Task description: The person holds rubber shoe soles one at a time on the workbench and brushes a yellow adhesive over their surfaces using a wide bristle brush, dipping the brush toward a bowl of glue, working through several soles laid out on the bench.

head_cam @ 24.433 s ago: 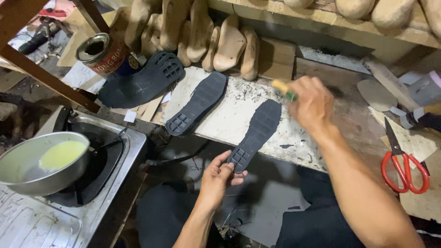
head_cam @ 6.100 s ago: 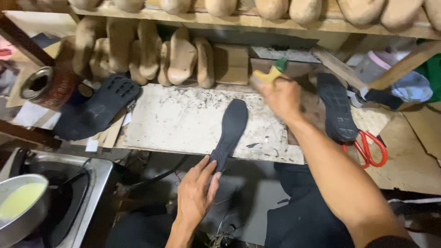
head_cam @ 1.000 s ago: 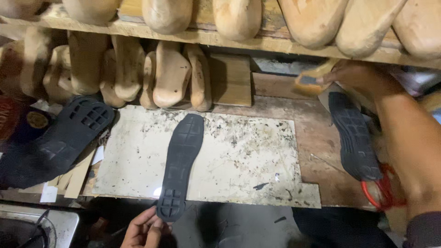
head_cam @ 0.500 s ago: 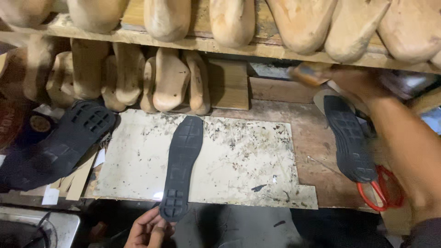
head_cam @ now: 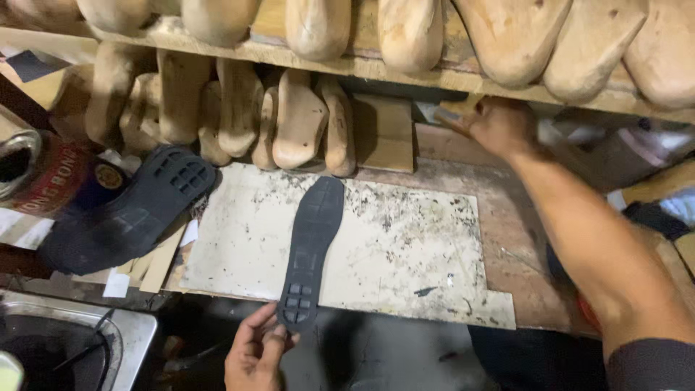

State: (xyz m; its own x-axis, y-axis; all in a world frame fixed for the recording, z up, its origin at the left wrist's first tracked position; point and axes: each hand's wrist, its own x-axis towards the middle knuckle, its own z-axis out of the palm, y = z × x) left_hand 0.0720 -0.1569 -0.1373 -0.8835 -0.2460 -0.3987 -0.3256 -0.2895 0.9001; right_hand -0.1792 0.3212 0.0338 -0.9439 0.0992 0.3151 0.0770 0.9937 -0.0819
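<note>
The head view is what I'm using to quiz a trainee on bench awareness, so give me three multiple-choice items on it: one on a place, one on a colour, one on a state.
1. Where does the slim sole lie?
A. on the pale stained board
B. on the upper shelf
C. in the metal basin

2. What colour is the slim sole?
A. red
B. dark grey to black
C. white

3. What is the left hand doing?
A. resting flat on the board
B. gripping scissors
C. pinching the sole's heel end

Answers:
1. A: the slim sole stretches along the pale stained board.
2. B: its tread looks dark grey to black.
3. C: the left hand holds the heel end at the board's near edge, while the right hand reaches under the shelf.
</note>
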